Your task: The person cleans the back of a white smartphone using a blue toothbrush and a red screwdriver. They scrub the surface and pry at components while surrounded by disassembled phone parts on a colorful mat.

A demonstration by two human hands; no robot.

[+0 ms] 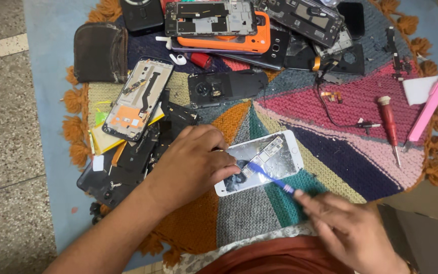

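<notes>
Head view, single frame. Item one: opened white smartphone [259,163], back cover off, internals and metal shielding exposed, lying tilted on a multicoloured knitted mat [300,203] spread on a stone floor [6,152]. Item two: left hand [191,162], palm down, fingers pressed on the phone's left end, pinning it to the mat; not clenched around anything. Item three: right hand [353,228], fingers closed on the handle of a blue pry tool [269,177], whose tip rests on the phone's internals near the middle. Step in hand, by judgement: prying or lifting a part inside the open phone. The next move likely calls for light, steady leverage at the tip while the left hand keeps the body from sliding. Surrounding stock: a phone frame with orange inner parts [138,99] near the left hand; a pile of dark phone parts [128,162] beneath the wrist; an orange-cased phone [224,38] at the top; a red-handled screwdriver [389,124] and a pink tool [429,109] well apart to the right; a dark pouch [100,53] at upper left.
</notes>
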